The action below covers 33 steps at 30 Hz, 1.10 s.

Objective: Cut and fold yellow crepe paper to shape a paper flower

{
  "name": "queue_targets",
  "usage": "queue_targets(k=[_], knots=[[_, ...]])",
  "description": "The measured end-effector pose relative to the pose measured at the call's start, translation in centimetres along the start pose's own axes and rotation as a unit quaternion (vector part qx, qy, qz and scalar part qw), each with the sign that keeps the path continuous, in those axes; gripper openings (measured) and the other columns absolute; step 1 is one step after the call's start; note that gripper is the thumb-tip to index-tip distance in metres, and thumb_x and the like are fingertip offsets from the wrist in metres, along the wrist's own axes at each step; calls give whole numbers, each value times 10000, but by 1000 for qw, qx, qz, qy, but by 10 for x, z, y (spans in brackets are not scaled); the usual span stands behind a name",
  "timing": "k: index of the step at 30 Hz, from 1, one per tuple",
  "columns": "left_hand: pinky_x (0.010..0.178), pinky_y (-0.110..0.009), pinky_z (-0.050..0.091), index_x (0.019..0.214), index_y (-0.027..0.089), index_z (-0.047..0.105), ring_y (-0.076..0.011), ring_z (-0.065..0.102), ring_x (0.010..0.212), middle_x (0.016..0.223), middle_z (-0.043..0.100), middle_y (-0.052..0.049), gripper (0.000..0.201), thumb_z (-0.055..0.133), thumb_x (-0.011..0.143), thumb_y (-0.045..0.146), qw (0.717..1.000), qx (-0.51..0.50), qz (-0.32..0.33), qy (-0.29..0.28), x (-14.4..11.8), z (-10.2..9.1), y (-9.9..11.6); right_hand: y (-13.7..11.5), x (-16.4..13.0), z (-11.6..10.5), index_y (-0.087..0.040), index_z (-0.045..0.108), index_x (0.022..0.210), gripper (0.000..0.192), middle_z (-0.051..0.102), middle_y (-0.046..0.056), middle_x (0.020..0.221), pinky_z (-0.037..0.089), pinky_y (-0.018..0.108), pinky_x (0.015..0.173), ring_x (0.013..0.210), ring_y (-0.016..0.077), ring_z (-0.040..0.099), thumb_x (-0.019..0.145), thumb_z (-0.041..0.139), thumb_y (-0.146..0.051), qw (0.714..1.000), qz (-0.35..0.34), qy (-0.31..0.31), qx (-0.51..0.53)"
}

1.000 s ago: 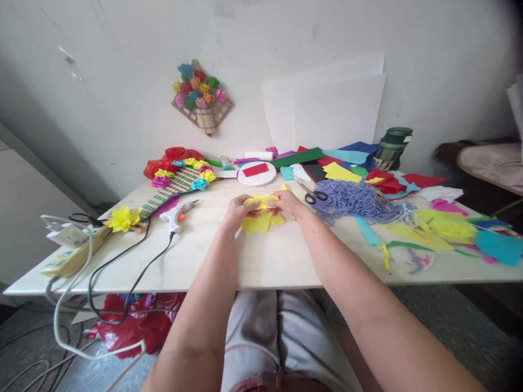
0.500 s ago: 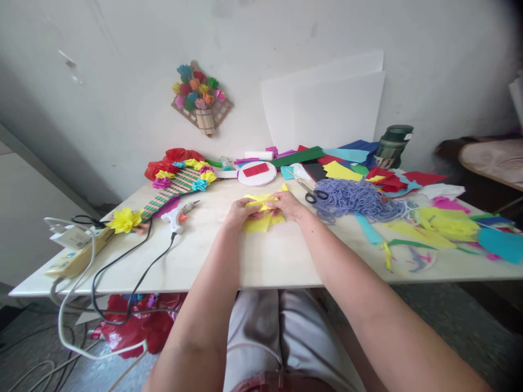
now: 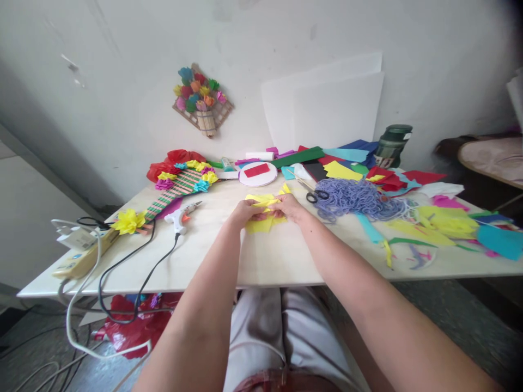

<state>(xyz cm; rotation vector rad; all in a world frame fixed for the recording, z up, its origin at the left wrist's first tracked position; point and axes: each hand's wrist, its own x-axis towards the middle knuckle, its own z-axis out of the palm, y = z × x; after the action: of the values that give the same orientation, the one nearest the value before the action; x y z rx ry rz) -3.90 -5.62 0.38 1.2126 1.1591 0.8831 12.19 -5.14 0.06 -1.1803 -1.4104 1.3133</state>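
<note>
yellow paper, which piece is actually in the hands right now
The folded yellow paper at the table's middle, pinched between the left hand and right hand. The yellow sheet by the scissors and the crumpled yellow pile at right lie untouched.

glue gun (image 3: 180, 217), scissors (image 3: 316, 195), purple yarn (image 3: 359, 198), green jar (image 3: 391, 146)

No readable writing

The label on the green jar (image 3: 391, 146) is too small and blurred to make out.

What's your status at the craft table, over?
Left hand and right hand both pinching yellow paper. Glue gun lies left, scissors right; neither touching.
</note>
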Motion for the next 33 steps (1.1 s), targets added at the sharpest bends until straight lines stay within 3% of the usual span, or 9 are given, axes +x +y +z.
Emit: queue_targets(k=[2,6,10,12,17,33], knots=[[578,-256,495,766,111,557,-158,623,593,613,649,-59,333,738,515,233,1000,11,-12,-20,1,-1,8,0,0,-1,-127,575,603,59,589,-2,437,293,151,313,348,69,475,589,632,-134,1000,-11,8,-2],[482,-233,458,723,116,564,-163,611,540,579,636,-55,313,741,511,265,992,94,80,-3,1,-3,22,2,6,-5,-126,586,634,100,611,2,490,283,151,323,375,66,489,594,645,-195,998,-61,-10,33],[441,-198,410,700,118,563,-128,578,488,532,617,-40,273,705,562,306,983,110,148,19,3,-1,13,5,10,-8,-124,583,637,171,610,4,496,315,157,354,377,64,488,568,686,-243,995,-79,-19,50],[426,-190,387,698,124,559,-87,519,418,515,603,-11,268,677,592,340,985,76,151,36,5,-1,2,4,10,-7,-121,582,622,185,604,6,486,296,156,338,373,64,483,557,699,-249,997,-71,-18,28],[483,-200,420,736,131,558,-100,557,488,560,614,3,294,677,579,349,988,21,149,19,7,-4,-16,0,6,-3,-121,568,616,176,606,13,483,232,147,292,363,62,482,568,697,-231,999,-49,-23,5],[503,-208,444,750,122,565,-103,556,476,518,596,8,296,690,564,314,989,38,142,22,3,-3,-2,4,8,-6,-111,588,658,235,617,19,513,223,133,281,387,67,518,548,718,-273,997,-64,-28,30]])
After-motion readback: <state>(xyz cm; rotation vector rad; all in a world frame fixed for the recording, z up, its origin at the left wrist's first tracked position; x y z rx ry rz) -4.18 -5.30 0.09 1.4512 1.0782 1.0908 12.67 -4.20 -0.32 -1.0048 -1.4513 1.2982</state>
